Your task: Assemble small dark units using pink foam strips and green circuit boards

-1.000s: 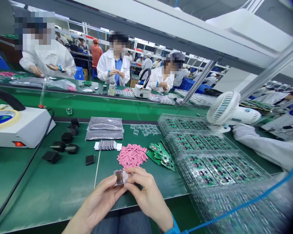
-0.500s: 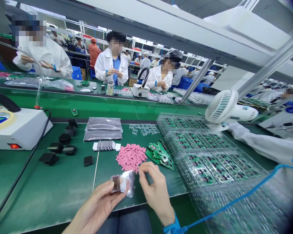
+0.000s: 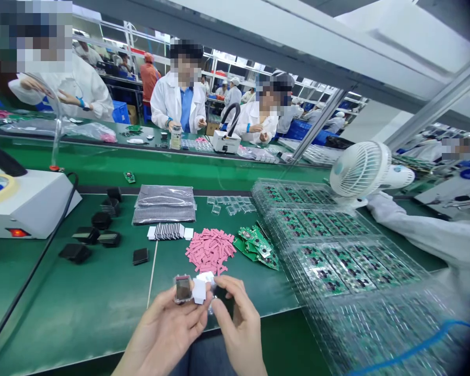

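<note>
My left hand [image 3: 166, 324], palm up, holds a small dark display in a transparent frame [image 3: 183, 290] between thumb and fingers. Next to it, a small white piece [image 3: 199, 291] rests on the same fingers. My right hand [image 3: 238, 321] meets the left one from the right, its thumb and index finger curled in at the white piece and some shiny transparent plastic. What those fingertips grip is hidden. Just beyond both hands lies a heap of pink strips [image 3: 210, 250]. A row of black-and-white striped pieces [image 3: 169, 232] is behind it to the left.
Green circuit boards [image 3: 256, 244] are piled right of the strips, beside stacked transparent trays of boards [image 3: 321, 271]. A fan [image 3: 360, 169] stands behind. Black blocks [image 3: 86, 235], a single black block [image 3: 140, 256] and a white machine [image 3: 27, 201] occupy the left. Co-workers sit across the bench.
My right hand has moved left and down from the edge of the pink heap to my left hand. The framed display has tilted more upright, and the white piece shows more fully.
</note>
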Motion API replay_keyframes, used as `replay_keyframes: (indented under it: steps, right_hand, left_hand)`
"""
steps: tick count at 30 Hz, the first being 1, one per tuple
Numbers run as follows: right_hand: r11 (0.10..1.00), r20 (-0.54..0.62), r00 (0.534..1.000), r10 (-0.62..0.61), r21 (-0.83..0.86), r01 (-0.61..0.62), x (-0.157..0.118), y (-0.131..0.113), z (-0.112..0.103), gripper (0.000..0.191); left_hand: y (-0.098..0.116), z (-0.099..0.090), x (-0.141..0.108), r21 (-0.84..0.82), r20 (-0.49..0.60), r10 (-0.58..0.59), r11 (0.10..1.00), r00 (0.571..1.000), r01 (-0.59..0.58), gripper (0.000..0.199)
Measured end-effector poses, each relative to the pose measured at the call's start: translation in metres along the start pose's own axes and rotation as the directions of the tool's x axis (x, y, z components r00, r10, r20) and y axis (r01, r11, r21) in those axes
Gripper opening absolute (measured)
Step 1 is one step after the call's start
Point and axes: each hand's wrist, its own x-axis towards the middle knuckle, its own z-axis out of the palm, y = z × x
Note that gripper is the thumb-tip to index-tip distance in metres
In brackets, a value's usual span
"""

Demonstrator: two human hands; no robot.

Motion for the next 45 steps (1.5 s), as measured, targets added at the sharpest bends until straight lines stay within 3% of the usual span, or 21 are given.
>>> replay_keyframes:
  steps: [2,5,8,16,20,24,27,29,34,38,45]
  right_hand:
    - [0.971,0.007,0.992,0.123,0.204,-0.122,-0.003,-0.001,0.004,0.033]
    - [0.85,0.103,0.968,0.229,0.463,-0.251,-0.006,-0.001,0.012,0.043]
    - [0.764,0.157,0.95,0.271,0.565,-0.312,-0.007,-0.003,0.014,0.045]
    - [0.801,-0.048,0.966,0.253,0.571,-0.182,0.007,-0.002,-0.01,0.03]
    - [0.842,-0.066,0.967,0.248,0.508,-0.181,0.009,0.005,-0.023,0.034]
    - [0.932,-0.045,0.977,0.207,0.313,-0.183,0.006,0.0,-0.029,0.041]
    - [0.992,0.022,0.997,0.079,0.093,-0.08,0.005,-0.012,-0.031,0.026]
    - [0.998,0.138,0.99,-0.026,-0.047,0.033,0.006,-0.022,-0.03,0.025]
    - [0.929,0.337,0.923,-0.185,-0.245,0.276,0.008,-0.034,-0.028,0.03]
    - [0.862,0.32,0.906,-0.277,-0.334,0.381,0.008,-0.036,-0.026,0.015]
    - [0.75,0.295,0.884,-0.364,-0.469,0.465,0.009,-0.039,-0.02,0.01]
  left_hand:
    - [-0.008,0.001,0.003,0.012,0.03,-0.025,1.0,0.999,0.024,0.027]
    - [-0.019,0.001,0.005,0.041,0.057,-0.041,0.998,0.998,0.039,0.035]
    - [-0.025,0.0,0.005,0.071,0.066,-0.037,0.997,0.997,0.032,0.036]
    - [-0.024,-0.003,0.003,0.031,-0.121,0.017,0.999,0.993,-0.013,0.02]
    - [-0.02,-0.001,0.004,0.033,-0.18,0.042,0.999,0.983,-0.036,0.019]
    - [-0.021,-0.001,0.005,0.114,-0.206,0.088,0.991,0.975,-0.065,0.019]
    - [-0.022,-0.002,0.006,0.198,-0.213,0.129,0.976,0.968,-0.087,0.015]
    - [-0.022,-0.003,0.005,0.246,-0.171,0.141,0.965,0.975,-0.096,0.013]
    - [-0.02,-0.005,0.005,0.327,-0.05,0.127,0.939,0.991,-0.104,0.026]
    - [-0.018,-0.007,0.005,0.356,-0.035,0.129,0.928,0.991,-0.108,0.02]
    - [-0.017,-0.009,0.005,0.366,-0.069,0.132,0.925,0.989,-0.098,0.021]
